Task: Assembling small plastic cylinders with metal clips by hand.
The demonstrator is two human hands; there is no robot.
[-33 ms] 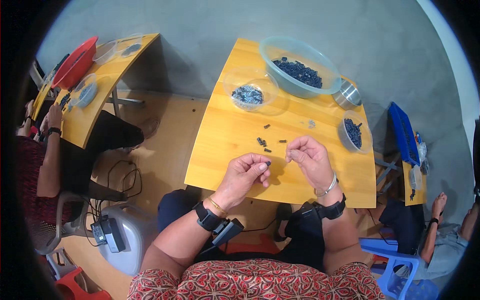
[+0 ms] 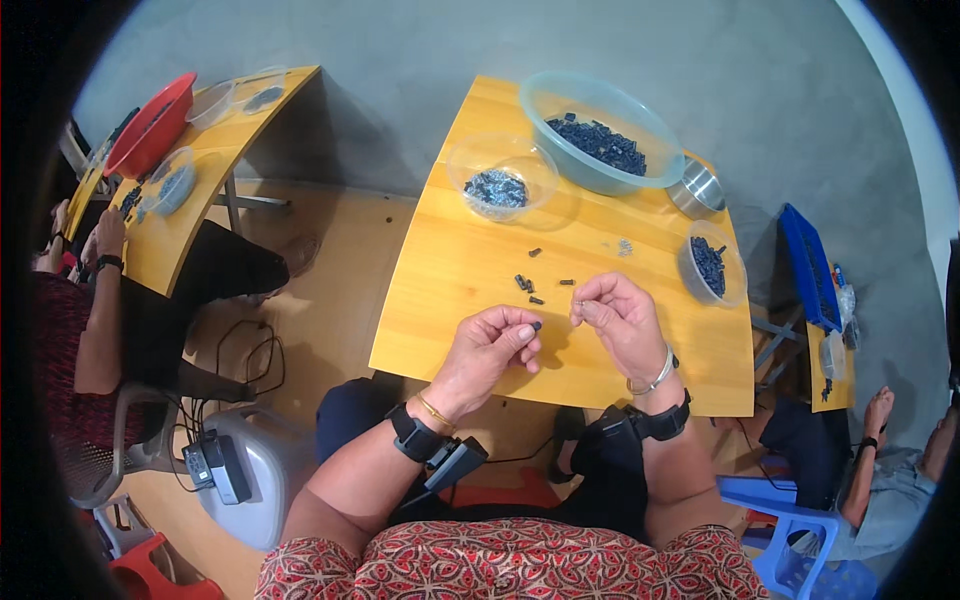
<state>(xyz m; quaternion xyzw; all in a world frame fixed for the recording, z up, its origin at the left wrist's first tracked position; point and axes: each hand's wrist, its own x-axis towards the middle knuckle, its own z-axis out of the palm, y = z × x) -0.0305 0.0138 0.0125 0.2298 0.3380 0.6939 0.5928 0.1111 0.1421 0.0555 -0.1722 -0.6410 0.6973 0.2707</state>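
1. A fisheye camera on the wearer's head looks down and forward from above the left hand [image 2: 485, 350] and right hand [image 2: 622, 312].
2. It sits near: the hands fall around mid-frame, with the forearms [image 2: 350, 490] coming in below them.
3. Nearer the body than the hands, the shirt [image 2: 510, 560] fills the lower edge.
4. Beyond the hands, the view covers most of the tabletop [image 2: 430, 270] and reaches the wall [image 2: 400, 80].
5. Well left of the hands it catches a seated person [image 2: 75, 365]; well right, another person [image 2: 890, 505].
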